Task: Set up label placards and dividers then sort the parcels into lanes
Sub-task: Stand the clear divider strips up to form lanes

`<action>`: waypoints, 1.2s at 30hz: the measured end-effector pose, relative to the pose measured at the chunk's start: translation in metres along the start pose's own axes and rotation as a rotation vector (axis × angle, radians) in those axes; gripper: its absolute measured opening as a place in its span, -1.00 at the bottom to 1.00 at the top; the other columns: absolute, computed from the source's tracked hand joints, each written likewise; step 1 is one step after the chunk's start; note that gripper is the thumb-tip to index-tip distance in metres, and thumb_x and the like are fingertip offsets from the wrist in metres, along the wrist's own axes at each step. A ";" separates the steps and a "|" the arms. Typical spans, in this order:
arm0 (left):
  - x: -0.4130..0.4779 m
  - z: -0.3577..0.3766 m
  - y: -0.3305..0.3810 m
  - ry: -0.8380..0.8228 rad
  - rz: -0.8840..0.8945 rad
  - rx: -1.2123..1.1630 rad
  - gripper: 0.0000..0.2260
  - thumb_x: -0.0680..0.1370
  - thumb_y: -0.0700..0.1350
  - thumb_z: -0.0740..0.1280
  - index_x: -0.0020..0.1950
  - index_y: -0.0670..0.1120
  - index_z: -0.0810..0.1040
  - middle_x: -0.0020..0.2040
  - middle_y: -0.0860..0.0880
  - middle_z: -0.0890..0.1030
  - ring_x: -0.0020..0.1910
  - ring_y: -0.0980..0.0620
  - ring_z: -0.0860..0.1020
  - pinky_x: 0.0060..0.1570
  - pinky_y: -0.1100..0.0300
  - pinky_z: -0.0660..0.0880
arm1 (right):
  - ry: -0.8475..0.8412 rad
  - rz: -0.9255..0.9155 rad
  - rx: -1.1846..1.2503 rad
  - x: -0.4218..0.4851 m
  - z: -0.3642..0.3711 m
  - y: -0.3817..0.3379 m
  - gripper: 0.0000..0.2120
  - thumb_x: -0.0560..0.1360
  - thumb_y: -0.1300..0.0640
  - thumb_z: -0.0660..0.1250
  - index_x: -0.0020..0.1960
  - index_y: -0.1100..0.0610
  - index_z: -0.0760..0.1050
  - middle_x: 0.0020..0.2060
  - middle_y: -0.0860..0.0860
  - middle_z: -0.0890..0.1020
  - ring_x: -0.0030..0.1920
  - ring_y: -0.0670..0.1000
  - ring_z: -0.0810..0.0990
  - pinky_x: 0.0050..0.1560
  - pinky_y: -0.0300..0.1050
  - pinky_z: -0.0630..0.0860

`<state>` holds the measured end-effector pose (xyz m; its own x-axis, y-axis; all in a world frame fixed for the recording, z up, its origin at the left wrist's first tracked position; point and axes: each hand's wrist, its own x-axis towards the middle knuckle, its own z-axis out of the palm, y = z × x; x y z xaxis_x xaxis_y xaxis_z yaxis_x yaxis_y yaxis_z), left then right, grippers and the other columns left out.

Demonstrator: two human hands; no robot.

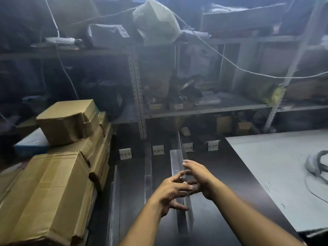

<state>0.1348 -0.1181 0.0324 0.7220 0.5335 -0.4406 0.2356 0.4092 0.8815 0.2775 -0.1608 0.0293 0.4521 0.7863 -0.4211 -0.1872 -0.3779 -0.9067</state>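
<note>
Stacking up at the far left, brown cardboard boxes (pixel 53 183) crowd the edge of the dark table (pixel 221 174), with a blue box (pixel 30 144) wedged behind them. Just beside the boxes a clear divider strip (pixel 113 192) lies lengthwise on the table, and a second strip (pixel 148 176) lies parallel to it a little further right. Four small white placards stand in a row at the back: the first placard (pixel 125 153), the second placard (pixel 158 150), the third placard (pixel 188 147), partly seen through clear plastic, and the fourth placard (pixel 213 145).

Between the second and third placards runs the held divider (pixel 176 160), an L-shaped clear piece with its flat flange on the table and its wall upright. The left hand (pixel 170 190) has its fingers spread and fairly straight, tips touching the left face of the wall, thumb low by the flange. The right hand (pixel 197 178) is on the other side, its fingers curled over the wall's top edge and clamped on it.

Further right a pale grey mat (pixel 266 174) covers the table, and a grey strap (pixel 316 164) lies on it. Metal shelving (pixel 138 96) full of packages fills the background.
</note>
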 end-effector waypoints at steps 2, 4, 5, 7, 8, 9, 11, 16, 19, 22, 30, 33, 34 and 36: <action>0.008 0.013 -0.013 0.032 -0.047 -0.007 -0.50 0.49 -0.28 0.45 0.33 0.15 0.54 0.19 0.10 0.55 0.09 -0.02 0.67 0.04 -0.27 0.61 | -0.023 0.033 0.006 0.005 -0.012 0.016 -0.77 0.64 -0.03 0.27 0.28 -0.12 0.53 0.17 0.07 0.60 0.05 0.21 0.68 -0.25 0.01 0.64; 0.015 0.027 -0.024 0.070 -0.087 -0.007 -0.39 0.50 -0.29 0.44 0.50 0.07 0.41 0.20 0.13 0.54 0.05 0.00 0.67 0.03 -0.24 0.62 | -0.044 0.062 0.009 0.011 -0.023 0.032 -0.77 0.64 0.00 0.28 0.29 -0.11 0.53 0.18 0.06 0.61 0.00 0.19 0.69 -0.32 -0.03 0.61; 0.018 0.033 -0.029 0.086 -0.096 -0.006 -0.37 0.51 -0.30 0.43 0.53 0.05 0.36 0.16 0.17 0.55 0.02 0.03 0.67 0.02 -0.21 0.63 | -0.055 0.077 0.008 0.014 -0.028 0.040 -0.77 0.64 0.00 0.28 0.29 -0.10 0.52 0.18 0.05 0.61 -0.02 0.18 0.69 -0.34 -0.05 0.60; 0.023 0.042 -0.039 0.105 -0.117 -0.004 -0.34 0.52 -0.30 0.40 0.56 0.04 0.30 0.13 0.21 0.54 -0.03 0.08 0.67 -0.04 -0.13 0.63 | -0.070 0.101 0.004 0.020 -0.035 0.052 -0.77 0.64 0.01 0.27 0.29 -0.10 0.52 0.18 0.02 0.62 -0.01 0.17 0.69 -0.35 -0.08 0.59; 0.027 0.046 -0.044 0.117 -0.125 -0.008 -0.34 0.52 -0.30 0.40 0.57 0.05 0.29 0.15 0.22 0.53 -0.05 0.10 0.68 -0.06 -0.10 0.64 | -0.079 0.111 0.001 0.023 -0.038 0.057 -0.77 0.64 0.01 0.27 0.29 -0.11 0.52 0.19 0.00 0.63 0.02 0.18 0.69 -0.34 -0.09 0.59; 0.031 0.050 -0.049 0.132 -0.131 -0.011 -0.33 0.52 -0.30 0.40 0.57 0.05 0.29 0.19 0.21 0.53 -0.06 0.10 0.70 -0.08 -0.08 0.64 | -0.089 0.120 -0.003 0.025 -0.040 0.062 -0.76 0.64 0.01 0.27 0.29 -0.11 0.52 0.20 -0.02 0.63 0.05 0.18 0.68 -0.33 -0.09 0.60; 0.037 0.055 -0.057 0.164 -0.150 -0.013 -0.32 0.50 -0.29 0.41 0.57 0.06 0.30 0.31 0.17 0.51 0.03 0.05 0.68 -0.08 -0.06 0.63 | -0.097 0.140 -0.007 0.028 -0.044 0.070 -0.76 0.64 0.03 0.27 0.29 -0.10 0.51 0.19 -0.06 0.63 0.07 0.16 0.66 -0.32 -0.10 0.60; 0.048 0.071 -0.076 0.216 -0.201 -0.001 -0.28 0.49 -0.28 0.41 0.59 0.07 0.25 0.42 0.12 0.46 0.08 0.02 0.66 -0.18 0.02 0.63 | -0.100 0.196 -0.042 0.030 -0.056 0.091 -0.81 0.64 0.06 0.27 0.24 -0.07 0.50 0.16 -0.06 0.62 0.15 0.19 0.64 -0.25 -0.10 0.57; 0.050 0.077 -0.089 0.229 -0.217 0.024 -0.29 0.50 -0.28 0.41 0.58 0.08 0.26 0.38 0.12 0.50 0.01 0.04 0.62 -0.04 -0.05 0.62 | -0.099 0.222 -0.049 0.029 -0.062 0.099 -0.86 0.65 0.06 0.26 0.19 -0.06 0.50 0.17 -0.05 0.61 0.14 0.15 0.63 -0.22 -0.11 0.54; 0.052 0.078 -0.094 0.243 -0.209 0.063 -0.30 0.51 -0.27 0.39 0.59 0.07 0.24 0.44 0.08 0.45 0.04 0.02 0.63 -0.11 0.00 0.64 | -0.106 0.222 -0.040 0.028 -0.064 0.103 -0.85 0.65 0.07 0.26 0.21 -0.04 0.51 0.17 -0.03 0.61 0.11 0.11 0.63 -0.25 -0.13 0.57; 0.056 0.082 -0.092 0.248 -0.189 0.108 -0.33 0.54 -0.31 0.31 0.60 0.06 0.23 0.40 0.09 0.46 0.07 0.00 0.61 -0.21 0.10 0.65 | -0.113 0.200 -0.038 0.027 -0.069 0.104 -0.85 0.66 0.08 0.24 0.21 -0.05 0.49 0.15 -0.02 0.60 0.13 0.12 0.63 -0.19 -0.06 0.62; 0.057 0.080 -0.092 0.253 -0.190 0.115 -0.33 0.54 -0.32 0.30 0.60 0.05 0.22 0.40 0.09 0.45 0.07 0.00 0.61 -0.24 0.12 0.64 | -0.115 0.195 -0.032 0.027 -0.068 0.103 -0.80 0.66 0.07 0.25 0.27 -0.03 0.50 0.16 -0.01 0.61 0.12 0.12 0.63 -0.20 -0.06 0.63; 0.058 0.079 -0.092 0.256 -0.192 0.120 -0.32 0.53 -0.32 0.30 0.60 0.05 0.22 0.41 0.08 0.44 0.07 0.00 0.61 -0.25 0.14 0.63 | -0.116 0.195 -0.027 0.027 -0.067 0.103 -0.80 0.66 0.08 0.25 0.27 -0.03 0.50 0.16 0.00 0.61 0.12 0.12 0.63 -0.19 -0.05 0.64; 0.059 0.077 -0.091 0.262 -0.190 0.124 -0.32 0.52 -0.32 0.29 0.60 0.06 0.24 0.43 0.06 0.44 0.05 0.01 0.62 -0.27 0.16 0.61 | -0.113 0.198 -0.015 0.028 -0.065 0.102 -0.81 0.65 0.10 0.25 0.24 -0.02 0.51 0.15 0.01 0.61 0.11 0.10 0.62 -0.16 -0.03 0.65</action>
<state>0.2063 -0.1807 -0.0612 0.4697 0.6348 -0.6135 0.4389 0.4351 0.7862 0.3279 -0.2096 -0.0737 0.3072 0.7457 -0.5912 -0.2488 -0.5367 -0.8063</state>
